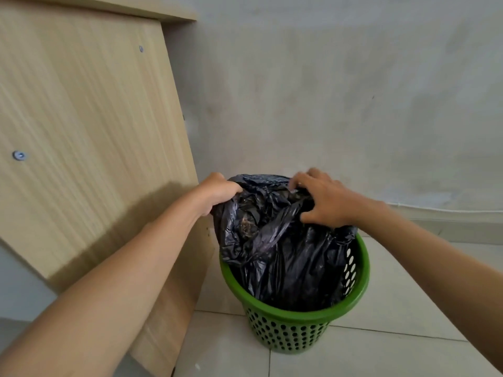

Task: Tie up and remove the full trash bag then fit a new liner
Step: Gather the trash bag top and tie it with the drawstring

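A black trash bag (275, 248) bulges out of a green perforated bin (294, 330) standing on the tiled floor. The bag's top is pulled up above the bin's rim. My left hand (217, 190) is closed on the bag's upper left edge. My right hand (324, 202) grips the bag's upper right edge, with fingers pressed into the plastic. Some rubbish shows dimly inside the bag's opening between the two hands.
A light wooden cabinet panel (89, 131) stands close on the left of the bin. A grey wall (340, 91) rises behind it. White floor tiles (394, 308) extend right and in front, and a thin white cable (449, 210) runs along the wall base.
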